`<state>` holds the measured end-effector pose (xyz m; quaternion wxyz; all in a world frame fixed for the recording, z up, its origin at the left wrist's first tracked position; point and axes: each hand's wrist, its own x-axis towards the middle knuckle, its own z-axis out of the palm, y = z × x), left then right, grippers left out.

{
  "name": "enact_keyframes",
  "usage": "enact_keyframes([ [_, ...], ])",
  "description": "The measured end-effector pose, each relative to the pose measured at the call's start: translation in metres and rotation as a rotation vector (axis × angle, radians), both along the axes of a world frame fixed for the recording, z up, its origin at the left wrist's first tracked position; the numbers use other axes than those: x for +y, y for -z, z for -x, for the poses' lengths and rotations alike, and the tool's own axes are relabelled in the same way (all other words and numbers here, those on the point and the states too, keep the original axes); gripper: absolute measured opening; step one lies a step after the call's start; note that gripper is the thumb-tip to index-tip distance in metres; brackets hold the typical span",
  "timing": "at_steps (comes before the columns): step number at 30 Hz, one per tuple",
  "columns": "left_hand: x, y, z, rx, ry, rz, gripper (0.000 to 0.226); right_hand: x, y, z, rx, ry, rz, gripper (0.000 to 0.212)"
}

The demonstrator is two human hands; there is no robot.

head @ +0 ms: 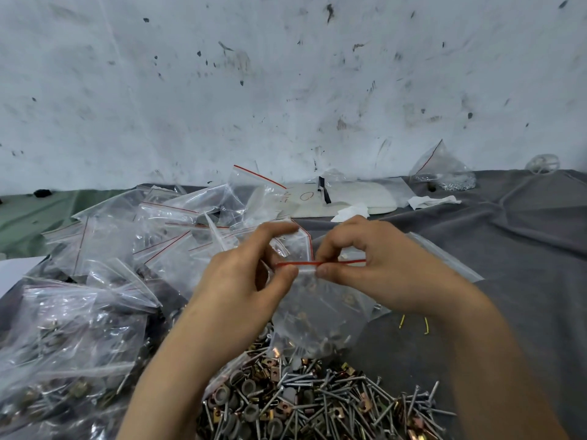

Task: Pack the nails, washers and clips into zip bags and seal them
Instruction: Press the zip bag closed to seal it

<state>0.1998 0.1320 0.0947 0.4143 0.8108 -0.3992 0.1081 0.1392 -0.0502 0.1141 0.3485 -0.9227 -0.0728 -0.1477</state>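
Zip bag (317, 309) contents blurred behind the plastic, pieces can't be told apart. Ends of its red strip hidden under left hand (244, 281) and right hand (378, 265). Loose pile (317, 401) of hardware cut by bottom edge, filled bags (63, 344) cut by left edge. Writing on white sheet (317, 198) at table's far edge partly covered. Clear round object (541, 163) at far right corner too blurred to name. Yellow bits (402, 321) too small to tell.

Your light was flat, cool and even, shadows faint; glare flecked the zip bags (79, 328) at left, and the edges bowed.
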Motion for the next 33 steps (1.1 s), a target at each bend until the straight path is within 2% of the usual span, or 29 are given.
enact_keyframes([
  [2,-0.0009,-0.0003,0.0,-0.038,-0.021,-0.028,0.009,0.0003,-0.0004,0.0012,-0.015,0.004,-0.03,0.012],
  [5,-0.0016,0.0004,-0.001,-0.079,-0.026,0.005,0.019,0.0018,0.001,-0.0001,-0.006,0.0,-0.054,0.012],
  [10,-0.0078,-0.0015,0.0039,-0.097,0.004,0.046,0.012,0.0043,0.0022,-0.0035,0.015,-0.074,-0.11,0.017],
  [14,-0.0082,-0.0034,0.0057,-0.113,0.048,0.046,0.021,0.0055,0.0006,-0.0036,-0.008,-0.117,-0.095,0.021],
  [20,-0.0074,-0.004,0.0057,-0.143,0.016,0.047,0.024,0.0035,0.0039,-0.0057,0.01,-0.108,-0.149,0.013],
  [23,-0.008,-0.003,0.0063,-0.13,-0.017,0.047,0.016,-0.0004,0.0039,-0.0053,0.05,-0.13,-0.141,0.018],
  [26,-0.0089,-0.0029,0.0082,-0.055,0.026,0.064,0.019,0.0013,0.0028,-0.0045,0.033,-0.206,-0.131,0.02],
  [29,-0.006,-0.0056,0.0066,-0.004,0.075,0.138,0.029,0.0049,0.0042,-0.0055,0.008,-0.239,-0.22,0.026],
  [33,-0.0022,-0.007,0.0036,0.011,0.12,0.213,0.038,0.0043,0.0067,-0.0056,0.038,-0.24,-0.356,0.048],
])
